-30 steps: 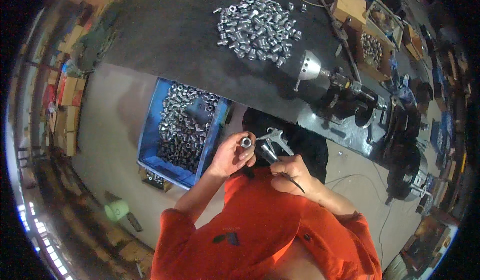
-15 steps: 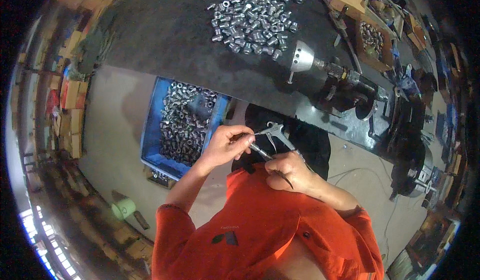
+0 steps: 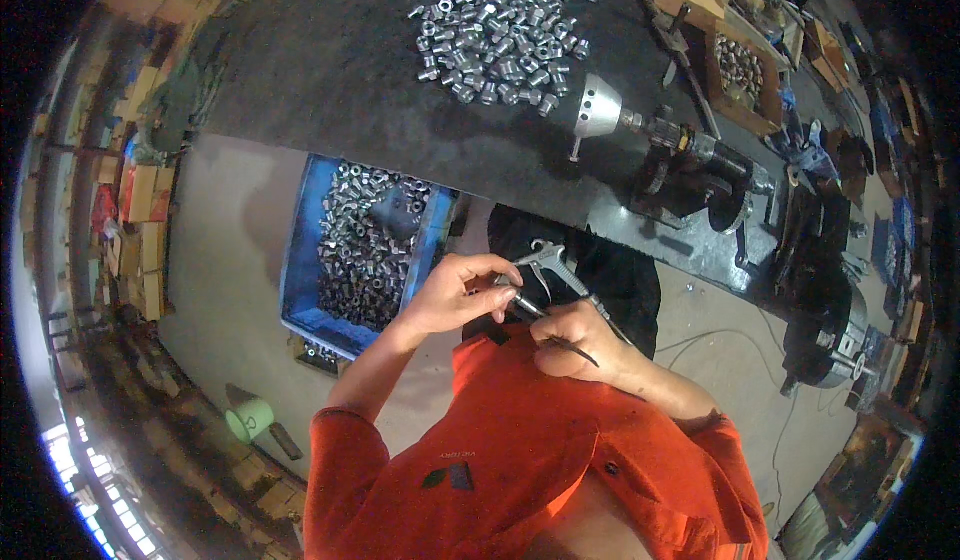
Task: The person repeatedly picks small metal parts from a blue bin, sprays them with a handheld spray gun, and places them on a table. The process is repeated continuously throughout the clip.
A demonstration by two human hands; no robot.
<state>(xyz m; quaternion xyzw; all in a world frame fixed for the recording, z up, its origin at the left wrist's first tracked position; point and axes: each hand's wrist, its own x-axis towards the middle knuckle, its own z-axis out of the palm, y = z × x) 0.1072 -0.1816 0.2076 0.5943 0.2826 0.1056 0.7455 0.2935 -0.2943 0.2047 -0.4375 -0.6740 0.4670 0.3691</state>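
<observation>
My right hand (image 3: 578,342) is closed round a slim, pen-shaped metal tool (image 3: 527,306), and a thin dark curved tail (image 3: 584,354) sticks out beyond its palm side. At the tool's far end my left hand (image 3: 462,295) pinches with thumb and fingers. A small dark metal piece (image 3: 503,281) shows between those fingertips, mostly covered, so its exact kind is unclear. Just beyond both hands, a silver air blow gun (image 3: 552,262) rests over the dark cloth at my lap, touching neither hand as far as I can see.
A blue crate (image 3: 292,250) of metal fittings stands left, below the bench. On the dark bench (image 3: 330,70) lies a heap of shiny fittings (image 3: 497,40). A clamped machine with a silver cone-shaped head (image 3: 598,107) and a wooden box (image 3: 745,110) of parts are at right.
My left hand has shifted slightly right along the tool, closer to my right hand, so less of the tool shows. The dark piece at its fingertips shows more. My right hand has barely moved.
</observation>
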